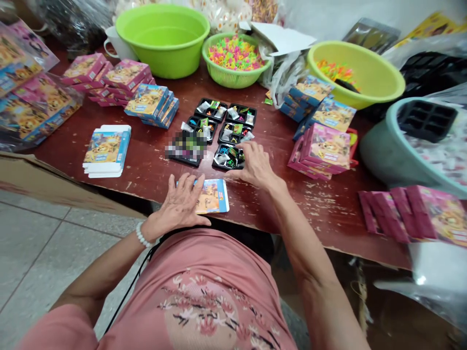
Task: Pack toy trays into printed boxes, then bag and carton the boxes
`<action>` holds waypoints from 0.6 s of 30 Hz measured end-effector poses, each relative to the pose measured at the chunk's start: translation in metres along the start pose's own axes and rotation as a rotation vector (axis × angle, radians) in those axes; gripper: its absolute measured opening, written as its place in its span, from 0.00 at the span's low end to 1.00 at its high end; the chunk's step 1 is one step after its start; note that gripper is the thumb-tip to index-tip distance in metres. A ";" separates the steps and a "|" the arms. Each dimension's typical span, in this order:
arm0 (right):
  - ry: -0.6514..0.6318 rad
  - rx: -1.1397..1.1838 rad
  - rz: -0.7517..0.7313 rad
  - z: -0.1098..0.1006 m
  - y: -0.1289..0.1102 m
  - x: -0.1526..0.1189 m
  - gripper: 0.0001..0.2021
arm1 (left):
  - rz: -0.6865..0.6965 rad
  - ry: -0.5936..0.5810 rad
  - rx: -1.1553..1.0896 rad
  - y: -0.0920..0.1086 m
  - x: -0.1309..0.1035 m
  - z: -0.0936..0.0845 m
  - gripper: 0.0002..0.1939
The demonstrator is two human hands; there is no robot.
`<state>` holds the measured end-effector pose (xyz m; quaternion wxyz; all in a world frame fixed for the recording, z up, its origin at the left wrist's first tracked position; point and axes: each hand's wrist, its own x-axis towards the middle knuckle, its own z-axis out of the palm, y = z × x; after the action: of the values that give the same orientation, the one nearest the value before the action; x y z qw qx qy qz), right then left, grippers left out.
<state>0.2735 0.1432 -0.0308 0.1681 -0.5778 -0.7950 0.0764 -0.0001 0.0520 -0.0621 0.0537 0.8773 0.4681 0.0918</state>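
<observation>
- pretty clearly a small packing workshop
- scuffed red table (153, 158), flat cartons (105, 148) piled on it
- repeated stacks of pink boxes (324, 146)
- green basket (233, 79) full of tiny plastic bits (235, 54)
- black trays (221, 166) filled alike

A scuffed red table (151, 158) stands above tiled floor (32, 238)

No text legible; blue carton (214, 197) under left hand (184, 199), near edge of table (146, 158): print too small to read; flattened cartons (104, 148), near edge, further left: lettering blurred; pink boxes (326, 146), toward right edge: pale title lettering, unreadable.
</observation>
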 end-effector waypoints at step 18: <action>-0.054 0.012 0.047 -0.004 -0.011 -0.015 0.46 | -0.148 0.120 -0.548 -0.054 -0.009 -0.021 0.54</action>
<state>0.2687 0.1255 -0.0264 0.1481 -0.5930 -0.7850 0.1007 -0.0534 0.0747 -0.0521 0.2674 0.7864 0.4911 0.2623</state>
